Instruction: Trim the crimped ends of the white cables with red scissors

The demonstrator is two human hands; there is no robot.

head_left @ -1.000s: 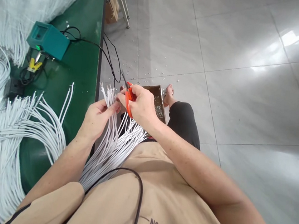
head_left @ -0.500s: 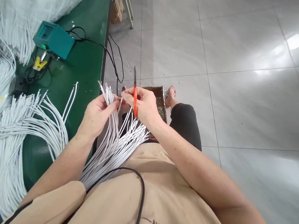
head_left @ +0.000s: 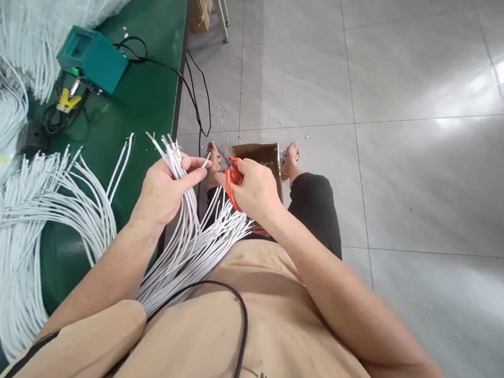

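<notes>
My left hand (head_left: 167,188) is closed round a bunch of white cables (head_left: 189,206). One cable end stands out between its thumb and forefinger, and the other ends fan out above the palm. Close by on the right, my right hand (head_left: 255,186) grips a pair of scissors (head_left: 230,188) with orange handles. The blades point up and left, near the single cable end; whether they touch it I cannot tell. More white cables (head_left: 230,223) from the same bundle lie across my lap.
On the green table (head_left: 152,105) at left lie further bundles of white cables (head_left: 22,248) and a teal box-shaped device (head_left: 92,60) with a black cord. A cardboard box (head_left: 256,151) stands on the floor between my feet, with small white scraps scattered beyond it.
The scissors have swung from upright, lying across my right hand, to a working grip with blades toward the cable end. My right hand has moved slightly right, away from the left fingertips.
</notes>
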